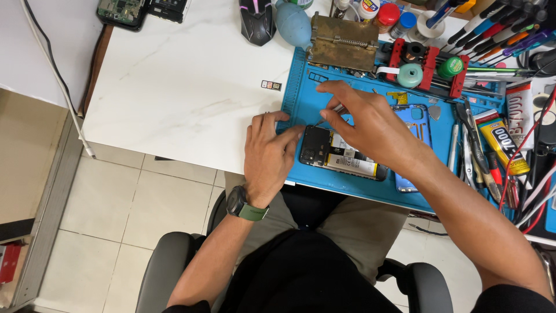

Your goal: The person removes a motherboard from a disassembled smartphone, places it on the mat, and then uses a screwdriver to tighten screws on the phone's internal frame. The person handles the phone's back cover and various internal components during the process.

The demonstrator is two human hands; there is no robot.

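Note:
An opened smartphone (341,159) with its back removed lies on a blue repair mat (301,98), black camera module and battery showing. My left hand (269,152) rests flat at the mat's left edge, fingertips against the phone's top end. My right hand (362,119) hovers over the phone and pinches a thin metal tool, likely tweezers (331,113), whose tip points down toward the camera end. A blue phone back cover (418,124) lies just beyond, partly hidden by my right wrist.
A small SIM tray (271,85) lies on the white table. A brass holding jig (343,42), a blue air blower (292,24), a black mouse (256,20), glue tubes (503,145) and many screwdrivers (504,32) crowd the back and right. Circuit boards (121,11) sit far left.

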